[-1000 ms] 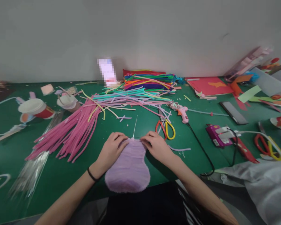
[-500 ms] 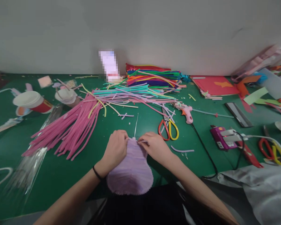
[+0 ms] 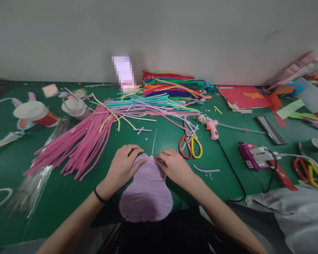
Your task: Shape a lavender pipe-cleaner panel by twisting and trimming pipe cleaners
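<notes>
A fuzzy lilac piece (image 3: 146,192), built of rows of pipe cleaners and widening toward me, lies on the green table (image 3: 55,197) at the near edge. My left hand (image 3: 122,167) rests on its upper left corner with the fingers curled over it. My right hand (image 3: 175,165) pinches its upper right corner. A thin pale wire (image 3: 154,141) sticks up from the top of the piece between my two hands.
Loose pink pipe cleaners (image 3: 79,146) fan out on the left, a multicoloured stack (image 3: 172,88) sits at the back. Red-and-yellow scissors (image 3: 189,145), a pink glue gun (image 3: 211,127) with black cord, a purple device (image 3: 250,157) and more scissors (image 3: 308,173) lie right. Paper cups (image 3: 35,114) stand left.
My left hand slid slightly left and flattened over the lilac piece's corner; my right hand stayed at the other corner. The view shifted a little between frames.
</notes>
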A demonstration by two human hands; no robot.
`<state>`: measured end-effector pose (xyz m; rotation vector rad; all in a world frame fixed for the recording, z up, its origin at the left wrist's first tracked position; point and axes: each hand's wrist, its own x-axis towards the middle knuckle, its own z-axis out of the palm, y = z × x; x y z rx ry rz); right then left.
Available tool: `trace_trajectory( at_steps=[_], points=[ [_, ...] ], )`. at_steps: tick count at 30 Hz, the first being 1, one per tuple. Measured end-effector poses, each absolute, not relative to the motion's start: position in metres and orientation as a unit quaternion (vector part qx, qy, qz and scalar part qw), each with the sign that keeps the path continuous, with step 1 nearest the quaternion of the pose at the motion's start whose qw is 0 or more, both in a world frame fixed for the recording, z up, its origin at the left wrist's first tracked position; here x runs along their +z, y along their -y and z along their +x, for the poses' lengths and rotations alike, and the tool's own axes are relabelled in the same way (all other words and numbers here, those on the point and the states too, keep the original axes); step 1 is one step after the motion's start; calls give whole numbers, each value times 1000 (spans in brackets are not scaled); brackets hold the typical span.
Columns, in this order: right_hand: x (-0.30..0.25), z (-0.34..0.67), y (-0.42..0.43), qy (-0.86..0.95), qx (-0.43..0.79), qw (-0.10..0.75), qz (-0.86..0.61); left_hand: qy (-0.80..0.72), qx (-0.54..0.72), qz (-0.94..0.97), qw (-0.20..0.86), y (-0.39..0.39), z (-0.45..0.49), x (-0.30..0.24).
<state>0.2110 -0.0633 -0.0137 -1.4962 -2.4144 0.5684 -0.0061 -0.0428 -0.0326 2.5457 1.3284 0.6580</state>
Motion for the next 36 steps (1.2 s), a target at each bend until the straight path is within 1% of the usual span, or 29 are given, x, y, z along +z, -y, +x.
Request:
trace_trajectory(
  at_steps=[2,6,9,12,17,20,22,24,28,32,36],
  points=[
    [-14,214,66,820,199,141,-517,-448,215,861,109,39,-10,-33],
    [-16,215,67,814,210,169,-515,-439,244,852,148,38,-7,-35],
    [-17,212,66,817,226,189,-496,-428,251,854,153,41,0,-36],
    [-19,208,64,829,231,190,-472,-410,244,871,118,46,5,-35],
    [-19,201,64,844,205,159,-470,-367,221,903,25,53,6,-37],
    [-18,198,64,847,199,142,-472,-352,228,908,7,53,6,-40],
    [-17,198,63,847,203,136,-473,-352,238,905,27,52,5,-40],
    [-18,200,62,838,215,146,-480,-363,248,894,80,51,3,-38],
    [-20,206,66,811,254,203,-486,-403,256,854,206,48,-6,-37],
    [-24,207,72,797,263,253,-482,-413,272,840,222,47,-10,-40],
    [-27,202,76,794,253,266,-484,-408,289,836,225,49,-3,-40]
  ],
)
